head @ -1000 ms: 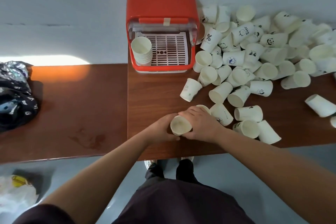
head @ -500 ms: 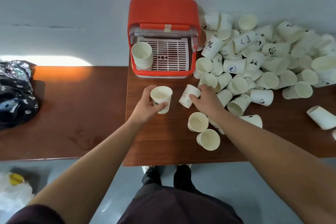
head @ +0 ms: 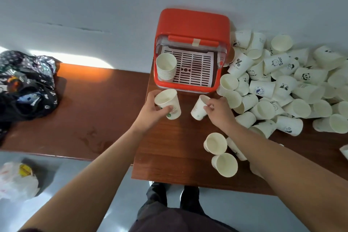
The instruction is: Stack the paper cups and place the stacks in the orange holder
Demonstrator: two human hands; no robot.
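Here my left hand (head: 150, 111) is wrapped around a cup (head: 168, 104), fingers on its near side and thumb on the far side, holding it mouth-up just in front of the holder (head: 192, 24). Whether its base touches the table (head: 169, 147) I cannot tell. Green print shows low on its wall.

My right hand (head: 219, 111) grips a second cup (head: 199, 107) by its side, fingertips pinched on the wall; this one tilts, mouth toward the holder, and sits just to the right of the first, apart from it.

The holder stands at the back of the table against the wall, its white slotted tray (head: 195, 69) facing me. A stack (head: 166, 67) of cups already sits in the tray's left corner (mouth up, several rims showing below the top one). The rest of the tray is bare.

To the right, the pile (head: 282, 84) of loose cups spreads from the holder's side to the edge of view, most lying on their sides, some printed with pandas, a percent sign or "Bear". Two more cups lie near my right forearm, closer to the table's front edge: one (head: 215, 143) mouth toward me, and another (head: 225, 165) just below it, touching or nearly so.

On the darker table to the left lies a bundle (head: 26, 84) of dark patterned cloth. A white plastic bag (head: 17, 181) is on the floor below.
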